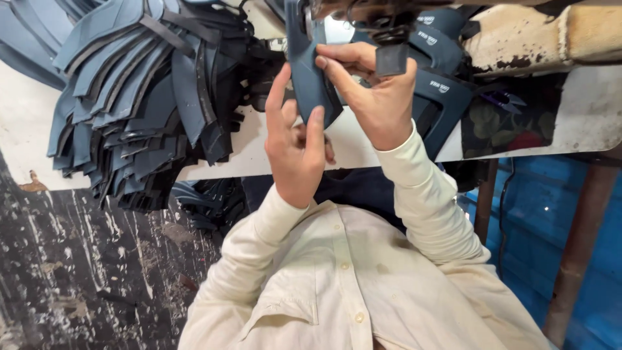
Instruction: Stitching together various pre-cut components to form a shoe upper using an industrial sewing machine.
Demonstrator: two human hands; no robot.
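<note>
Both hands hold one dark blue cut shoe piece [306,71] upright over the white table [26,129]. My left hand [295,152] grips its lower end, with the thumb and fingers on either edge. My right hand [376,91] clasps its right side, fingers curled over the front. The top of the piece reaches up under the dark metal head of a sewing machine [382,26]. Both cream shirt sleeves show below the hands.
A large fanned stack of similar blue pieces [142,97] lies on the table to the left, overhanging its edge. More blue pieces [447,97] and a floral cloth [505,123] lie to the right. A rusty table leg [583,240] stands at the right, above the dark speckled floor [78,272].
</note>
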